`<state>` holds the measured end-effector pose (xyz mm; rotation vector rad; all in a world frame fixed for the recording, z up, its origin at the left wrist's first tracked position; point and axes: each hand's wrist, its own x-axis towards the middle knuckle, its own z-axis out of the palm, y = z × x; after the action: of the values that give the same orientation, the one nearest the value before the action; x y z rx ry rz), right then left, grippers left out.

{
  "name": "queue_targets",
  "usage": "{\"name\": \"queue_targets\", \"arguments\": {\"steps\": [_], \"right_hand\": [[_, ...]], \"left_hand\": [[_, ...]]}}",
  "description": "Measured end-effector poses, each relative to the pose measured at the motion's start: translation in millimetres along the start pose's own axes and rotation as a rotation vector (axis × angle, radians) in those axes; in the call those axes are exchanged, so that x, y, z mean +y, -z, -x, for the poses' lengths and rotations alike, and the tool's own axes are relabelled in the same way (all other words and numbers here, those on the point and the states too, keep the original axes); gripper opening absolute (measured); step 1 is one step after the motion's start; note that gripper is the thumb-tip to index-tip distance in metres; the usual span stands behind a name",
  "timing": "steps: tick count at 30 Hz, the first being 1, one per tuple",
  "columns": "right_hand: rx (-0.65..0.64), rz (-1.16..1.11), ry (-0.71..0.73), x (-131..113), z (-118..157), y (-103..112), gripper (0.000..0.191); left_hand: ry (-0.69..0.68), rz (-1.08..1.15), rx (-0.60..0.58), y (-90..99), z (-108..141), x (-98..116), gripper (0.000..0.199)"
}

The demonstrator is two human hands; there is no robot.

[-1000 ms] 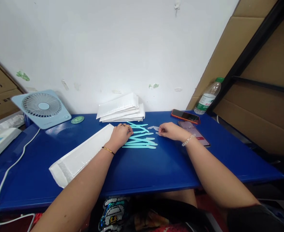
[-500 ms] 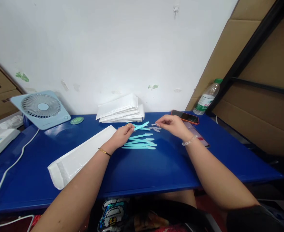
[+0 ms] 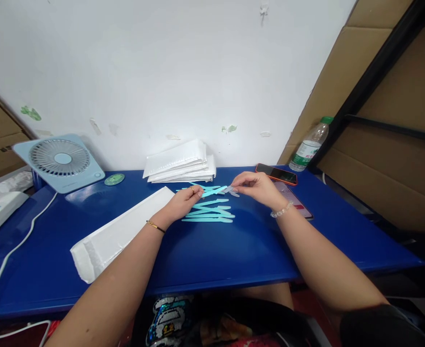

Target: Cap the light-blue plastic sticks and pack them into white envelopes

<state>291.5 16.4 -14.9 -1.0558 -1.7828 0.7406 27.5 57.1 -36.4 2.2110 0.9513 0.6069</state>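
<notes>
My left hand [image 3: 185,201] pinches a slim turquoise eyebrow razor [image 3: 214,191], whose far end points right. My right hand [image 3: 257,188] has thumb and fingers closed on a small translucent blade cap [image 3: 229,189], which meets the razor's tip; how far it covers the tip is too small to tell. Another pale cap [image 3: 235,194] lies under the right fingers. Below the hands, several more turquoise razors [image 3: 212,215] lie side by side on the blue table [image 3: 230,258]. A few others lie behind the held one, partly hidden.
White padded envelopes [image 3: 178,164] are stacked by the wall, and a single one [image 3: 125,231] lies beside my left forearm. A blue fan [image 3: 62,161] stands at left with a white cable. Two phones, one orange-edged [image 3: 277,174], and a water bottle [image 3: 310,147] are at right.
My right hand has moved slightly left, bringing the cap to the razor's tip. The razor in my left hand has shifted a little to the right.
</notes>
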Motion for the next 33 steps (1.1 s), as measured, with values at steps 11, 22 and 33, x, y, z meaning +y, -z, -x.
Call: {"name": "queue_targets", "arguments": {"steps": [11,22,33], "right_hand": [[-0.060,-0.014,0.034,2,0,-11,0.020],[-0.124,0.466,-0.052,17,-3,-11,0.015],[-0.155,0.814,-0.143,31,-3,-4,0.008]], "left_hand": [[-0.033,0.046,-0.068,-1.7,1,10,0.032],[-0.062,-0.185,-0.155,-6.6,8,14,0.035],[-0.031,-0.324,0.006,-7.9,2,2,0.026]]}}
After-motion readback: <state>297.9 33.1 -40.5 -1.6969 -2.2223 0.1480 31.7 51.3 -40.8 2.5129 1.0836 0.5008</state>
